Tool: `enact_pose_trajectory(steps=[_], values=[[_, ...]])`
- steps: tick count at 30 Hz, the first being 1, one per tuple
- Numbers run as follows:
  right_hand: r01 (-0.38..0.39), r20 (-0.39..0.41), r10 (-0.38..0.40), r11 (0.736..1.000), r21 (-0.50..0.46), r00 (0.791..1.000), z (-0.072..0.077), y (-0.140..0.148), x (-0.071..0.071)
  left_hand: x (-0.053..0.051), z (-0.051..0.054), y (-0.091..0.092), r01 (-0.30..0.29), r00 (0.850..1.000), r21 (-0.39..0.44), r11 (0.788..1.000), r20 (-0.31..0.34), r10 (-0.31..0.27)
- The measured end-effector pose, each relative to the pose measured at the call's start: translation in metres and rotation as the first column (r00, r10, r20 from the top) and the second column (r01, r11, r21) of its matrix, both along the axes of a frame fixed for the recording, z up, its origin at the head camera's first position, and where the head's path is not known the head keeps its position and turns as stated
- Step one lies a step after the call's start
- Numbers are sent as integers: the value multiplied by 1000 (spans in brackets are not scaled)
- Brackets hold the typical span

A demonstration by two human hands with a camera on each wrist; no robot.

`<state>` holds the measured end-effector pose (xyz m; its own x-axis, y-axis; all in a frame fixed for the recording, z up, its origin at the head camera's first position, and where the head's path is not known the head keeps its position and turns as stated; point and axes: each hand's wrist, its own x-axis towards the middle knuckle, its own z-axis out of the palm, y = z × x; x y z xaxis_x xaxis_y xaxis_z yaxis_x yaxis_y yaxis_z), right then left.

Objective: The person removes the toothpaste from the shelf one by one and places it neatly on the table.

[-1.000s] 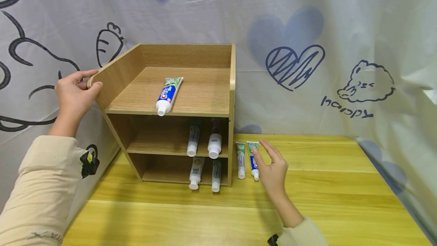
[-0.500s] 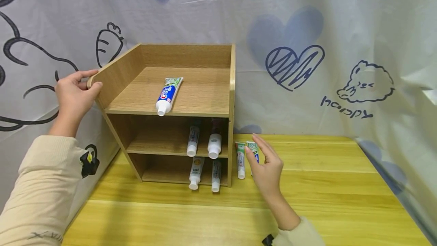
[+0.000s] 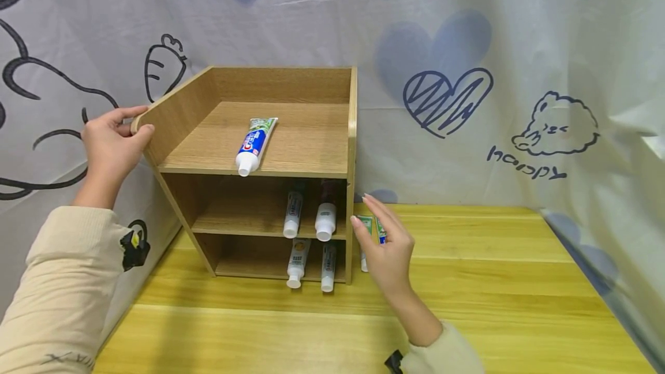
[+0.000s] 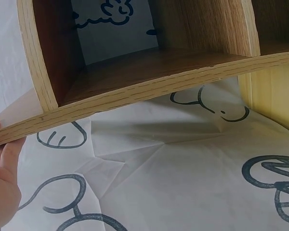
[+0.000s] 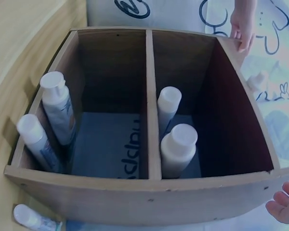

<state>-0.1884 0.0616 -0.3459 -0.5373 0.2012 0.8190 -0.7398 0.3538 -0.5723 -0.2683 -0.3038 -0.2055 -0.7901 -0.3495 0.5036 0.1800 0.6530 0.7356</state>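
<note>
My left hand pinches the front top corner of the wooden shelf's left side panel; in the left wrist view its fingers wrap the panel edge. My right hand, thumb and fingers spread and holding nothing, hovers beside the shelf's right panel. Partly behind it, two toothpaste tubes lie on the table: one green and white, one green and blue. A blue and green tube lies on the top tier. Two tubes lie in the middle tier and two in the bottom one, caps forward.
The wooden shelf stands on the yellow wood-grain table. A white cloth with drawn shapes hangs behind and at both sides. In the right wrist view, a tube lies outside the shelf, along its side panel.
My right hand has moved left, from the two tubes on the table toward the shelf's right panel, with nothing in it. My left hand has stayed on the corner.
</note>
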Motion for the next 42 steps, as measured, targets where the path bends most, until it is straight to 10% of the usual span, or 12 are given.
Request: enact_pose_trajectory(steps=[42], values=[[-131,-73,144,978,160,987,50,-85,-30,-2,0,-1,-19,999,8,1000,27,19]])
